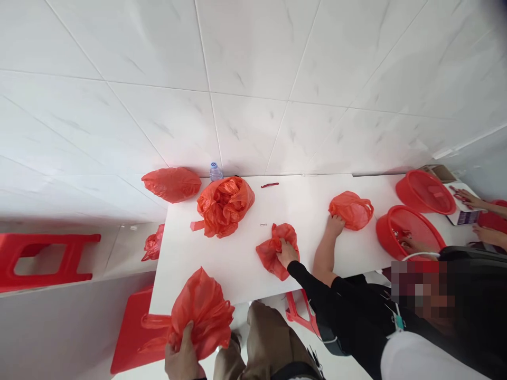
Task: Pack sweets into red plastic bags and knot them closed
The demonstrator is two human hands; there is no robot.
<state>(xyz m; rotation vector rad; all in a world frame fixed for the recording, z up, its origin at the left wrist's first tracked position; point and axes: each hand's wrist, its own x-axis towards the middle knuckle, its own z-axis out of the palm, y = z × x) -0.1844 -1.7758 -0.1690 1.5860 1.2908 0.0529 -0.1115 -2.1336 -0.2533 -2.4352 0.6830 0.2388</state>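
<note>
In the head view, my left hand is closed on a crumpled red plastic bag, held up in front of the table's near left corner. The bag's handles hang to the left. My right hand, in a black sleeve, reaches onto the table and grips another red plastic bag lying there. Its fingertips are partly sunk in the folds. Behind these, a larger red bag stuffed with crumpled red plastic rests on the white table. Whether the bags in my hands contain anything, I cannot tell.
A puffed red bag and a water bottle stand by the wall. A small dark red strip lies nearby. To the right, a co-worker's hand touches a red bag, near red basins. Red stools stand below.
</note>
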